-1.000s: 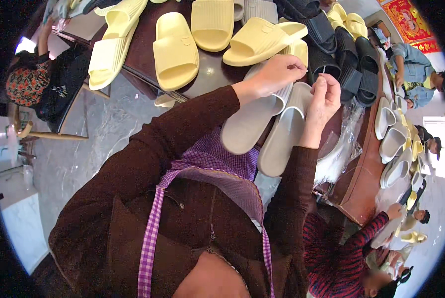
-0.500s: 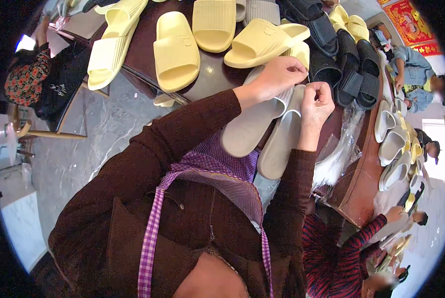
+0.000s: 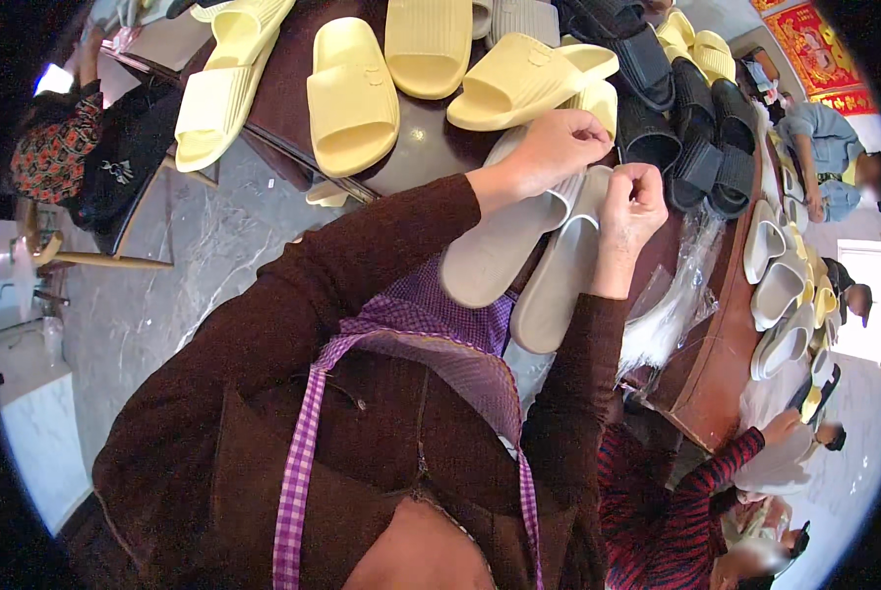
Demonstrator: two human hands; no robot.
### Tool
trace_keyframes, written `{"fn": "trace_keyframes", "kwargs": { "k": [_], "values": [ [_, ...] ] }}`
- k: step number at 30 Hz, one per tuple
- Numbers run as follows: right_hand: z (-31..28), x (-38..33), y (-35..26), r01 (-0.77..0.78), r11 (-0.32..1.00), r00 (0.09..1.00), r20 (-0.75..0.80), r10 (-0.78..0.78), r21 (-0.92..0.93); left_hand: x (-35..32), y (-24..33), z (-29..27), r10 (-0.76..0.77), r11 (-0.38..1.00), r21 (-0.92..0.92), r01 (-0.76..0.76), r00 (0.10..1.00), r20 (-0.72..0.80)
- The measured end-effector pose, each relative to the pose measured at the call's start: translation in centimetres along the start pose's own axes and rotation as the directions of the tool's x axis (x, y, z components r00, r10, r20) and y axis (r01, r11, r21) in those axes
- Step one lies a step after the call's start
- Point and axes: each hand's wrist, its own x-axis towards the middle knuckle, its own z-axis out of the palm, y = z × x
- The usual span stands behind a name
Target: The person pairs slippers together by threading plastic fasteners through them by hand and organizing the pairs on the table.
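Pinching with left hand (image 3: 556, 147) and right hand (image 3: 633, 208), near each other but apart, above the straps of two grey slippers (image 3: 555, 290) lying side by side. Cannot tell the contents of either pinch. Compared with a second ago, curling the right thumb and fingers lower, keeping the left almost in place.

Bright light, glaring window (image 3: 863, 334); bent edges (black corners)

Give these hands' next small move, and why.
Probably ease the bare right hand slightly from the bare left hand, to feel for slack: both pinch close together by the grey, open-toed slide slippers, near white strands in clear plastic. Anything between them is too fine to make out.
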Motion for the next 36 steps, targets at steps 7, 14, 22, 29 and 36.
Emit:
{"fn": "trace_keyframes", "kwargs": {
  "k": [7, 14, 22, 29, 36],
  "values": [
    [-0.01, 0.07, -0.48, -0.016, 1.0, 1.0, 0.007, 0.016, -0.006, -0.14, 0.17, -0.04, 0.018, 0.999, 0.04, -0.018, 1.0, -0.014],
    [-0.1, 0.02, -0.53, 0.014, 0.998, 1.0, 0.017, -0.013, -0.065, -0.04, -0.14, -0.04, 0.026, 0.999, 0.034, -0.025, 0.999, -0.025],
    [0.08, 0.0, -0.21, 0.028, 0.998, 1.0, -0.001, -0.028, -0.058, -0.2, 0.17, 0.04, 0.017, 0.998, 0.053, -0.016, 0.999, -0.027],
    [0.07, -0.09, -0.28, -0.004, 0.998, 1.0, 0.015, 0.005, -0.055, -0.14, -0.12, 0.1, 0.061, 0.994, 0.093, -0.057, 0.997, -0.044],
    [0.18, 0.03, -0.28, 0.003, 1.0, 0.999, 0.039, -0.003, -0.02, 0.27, -0.08, -0.42, -0.039, 0.993, -0.106, 0.044, 0.998, 0.044]
  ]
}}
